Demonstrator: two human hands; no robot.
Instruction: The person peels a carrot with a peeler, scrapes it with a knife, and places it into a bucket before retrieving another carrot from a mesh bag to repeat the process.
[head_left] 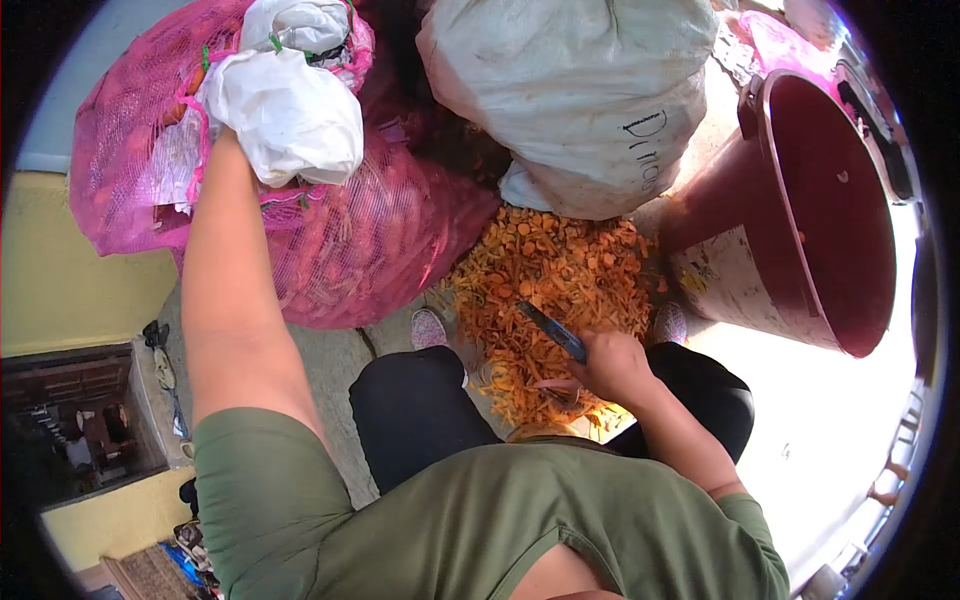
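Observation:
My left arm reaches up to a white plastic bag (285, 115) on top of a pink mesh sack (350, 235). The left hand is hidden behind or inside the white plastic. In front of my lap, my right hand (612, 368) is closed around a knife (552, 332), its dark blade pointing up and left. The knife is over a heap of orange and yellow chopped pieces (590, 270) on the ground between my feet.
A large white sack (580, 90) with black writing stands beyond the heap. To the right, a dark red bucket (835, 210) leans with its mouth toward me. At the lower left is an opening (75, 425) in a yellow wall (85, 270).

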